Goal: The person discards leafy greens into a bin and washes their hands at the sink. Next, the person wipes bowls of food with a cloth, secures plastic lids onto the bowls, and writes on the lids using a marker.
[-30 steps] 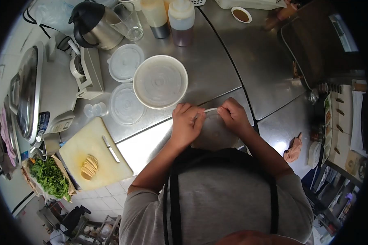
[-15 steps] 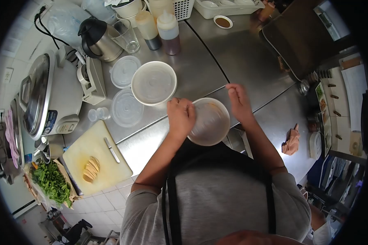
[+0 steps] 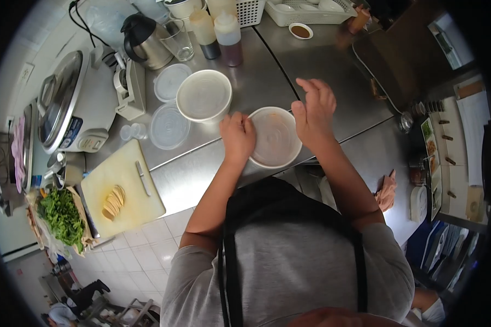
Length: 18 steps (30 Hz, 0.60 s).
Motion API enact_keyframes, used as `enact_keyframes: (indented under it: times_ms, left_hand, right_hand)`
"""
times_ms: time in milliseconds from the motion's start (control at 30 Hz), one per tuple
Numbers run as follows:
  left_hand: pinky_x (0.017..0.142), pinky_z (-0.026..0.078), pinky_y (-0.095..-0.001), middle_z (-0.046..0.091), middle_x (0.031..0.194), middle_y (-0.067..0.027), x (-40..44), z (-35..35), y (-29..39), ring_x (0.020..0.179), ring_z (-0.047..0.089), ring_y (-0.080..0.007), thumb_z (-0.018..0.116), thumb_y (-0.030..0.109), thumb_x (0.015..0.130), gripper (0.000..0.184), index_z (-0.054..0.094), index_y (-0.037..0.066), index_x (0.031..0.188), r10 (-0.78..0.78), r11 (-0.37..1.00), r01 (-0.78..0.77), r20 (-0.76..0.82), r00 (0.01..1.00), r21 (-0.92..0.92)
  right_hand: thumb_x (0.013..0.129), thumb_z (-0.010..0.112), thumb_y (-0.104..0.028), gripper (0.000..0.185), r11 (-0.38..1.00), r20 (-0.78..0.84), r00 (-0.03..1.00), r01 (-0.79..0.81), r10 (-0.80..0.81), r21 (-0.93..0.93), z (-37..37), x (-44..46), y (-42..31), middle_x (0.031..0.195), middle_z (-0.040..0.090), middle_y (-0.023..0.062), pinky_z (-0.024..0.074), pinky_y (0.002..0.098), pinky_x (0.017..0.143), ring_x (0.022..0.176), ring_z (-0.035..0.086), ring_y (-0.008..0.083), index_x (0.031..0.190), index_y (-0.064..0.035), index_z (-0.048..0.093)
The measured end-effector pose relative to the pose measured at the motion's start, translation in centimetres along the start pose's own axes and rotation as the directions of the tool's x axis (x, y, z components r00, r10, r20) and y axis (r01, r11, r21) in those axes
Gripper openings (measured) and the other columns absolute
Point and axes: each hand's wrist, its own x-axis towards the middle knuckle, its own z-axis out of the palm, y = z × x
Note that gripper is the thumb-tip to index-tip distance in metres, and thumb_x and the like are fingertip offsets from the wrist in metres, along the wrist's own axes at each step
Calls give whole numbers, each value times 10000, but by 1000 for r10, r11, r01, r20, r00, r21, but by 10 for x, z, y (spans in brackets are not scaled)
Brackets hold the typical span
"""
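Observation:
A round white takeout bowl (image 3: 275, 137) with a clear plastic lid stands at the counter's front edge, orange-brown contents showing faintly through it. My left hand (image 3: 238, 136) is closed over its left rim with curled fingers. At the right rim my right hand (image 3: 315, 114) is open, fingers raised and thumb apart; whether its palm touches the bowl I cannot tell. Behind and to the left stands a second lidded bowl (image 3: 204, 96). Two loose clear lids, one farther back (image 3: 172, 82) and one nearer (image 3: 170, 126), lie flat beside it.
At left are a cutting board (image 3: 133, 188) with a knife (image 3: 143, 178) and sliced food (image 3: 113, 203), leafy greens (image 3: 63, 218) and a large cooker (image 3: 79, 103). Squeeze bottles (image 3: 228, 41), a glass (image 3: 181, 43) and a steel jug (image 3: 146, 43) line the back. A sauce dish (image 3: 300, 31) sits farther right.
The right hand has come from beside the bowl to its right rim, with its fingers spread. The left hand keeps its place on the left rim. The whole view has shifted slightly.

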Motion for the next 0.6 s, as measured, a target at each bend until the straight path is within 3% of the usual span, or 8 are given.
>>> enact_keyframes:
  times_ms: [33, 133, 233, 300, 400, 433, 533, 600]
  left_hand:
    - [606, 371, -377, 496, 677, -164, -1, 1, -1, 660, 467, -292, 524, 52, 715, 36, 525, 16, 720, -18, 1000, 18, -1, 1000, -23]
    - [613, 376, -368, 507, 679, -171, -3, 4, 2, 673, 478, -294, 512, 50, 720, 44, 527, 8, 720, -99, 989, 101, 17, 995, -106]
    - [647, 374, -357, 513, 692, -139, -8, 7, 7, 706, 476, -264, 487, 85, 754, 94, 535, 7, 734, -270, 925, 278, 68, 961, -259]
    - [616, 392, -338, 511, 684, -89, -14, 15, -2, 667, 488, -192, 459, 139, 810, 153, 537, 9, 788, -376, 816, 389, 117, 919, -427]
    - [661, 373, -300, 495, 755, -25, -23, 15, -17, 727, 449, -126, 368, 259, 864, 298, 562, 32, 866, -414, 654, 361, 85, 906, -665]
    - [691, 345, -265, 493, 829, -1, -26, 5, -19, 775, 421, -103, 302, 320, 881, 372, 568, 67, 939, -554, 479, 541, 241, 797, -691]
    - [683, 335, -251, 497, 848, 11, -29, -43, -28, 780, 414, -96, 319, 337, 879, 354, 563, 95, 960, -591, 365, 588, 309, 745, -722]
    - [677, 339, -251, 496, 852, 9, -24, -76, -37, 778, 416, -92, 355, 336, 871, 327, 542, 100, 998, -587, 388, 585, 299, 753, -712]
  right_hand:
    - [788, 467, -355, 455, 999, -43, 998, 52, -52, 0, -6, 0, -4, 1182, 348, 151, 211, 526, 908, 1106, 302, 375, 1160, -99, 411]
    - [784, 468, -370, 504, 962, 319, 939, -39, 127, -269, 41, -36, 8, 1257, 290, 160, 150, 569, 932, 1176, 212, 406, 1210, -122, 366]
    - [773, 483, -371, 539, 984, 343, 936, -22, 83, -178, 41, -33, 17, 1304, 240, 153, 99, 598, 938, 1217, 147, 394, 1240, -146, 336]
    - [772, 485, -374, 549, 987, 379, 924, 13, 48, -158, 41, -27, 21, 1302, 240, 154, 102, 592, 941, 1221, 151, 380, 1247, -146, 330]
    - [780, 481, -360, 542, 994, 400, 916, 20, 25, -107, 42, -24, 26, 1299, 245, 155, 91, 582, 950, 1226, 158, 357, 1251, -144, 322]
    - [784, 478, -353, 537, 996, 403, 915, 10, 26, -88, 41, -23, 28, 1298, 248, 155, 85, 578, 954, 1228, 161, 350, 1252, -143, 320]
    - [785, 502, -301, 520, 998, 309, 949, -39, 54, -54, 40, -14, 33, 1292, 247, 154, 179, 497, 968, 1178, 255, 351, 1245, -131, 329]
    - [774, 535, -270, 413, 989, 126, 992, -18, 0, 144, 33, 2, 20, 1165, 389, 151, 316, 404, 862, 1017, 405, 302, 1134, -91, 441]
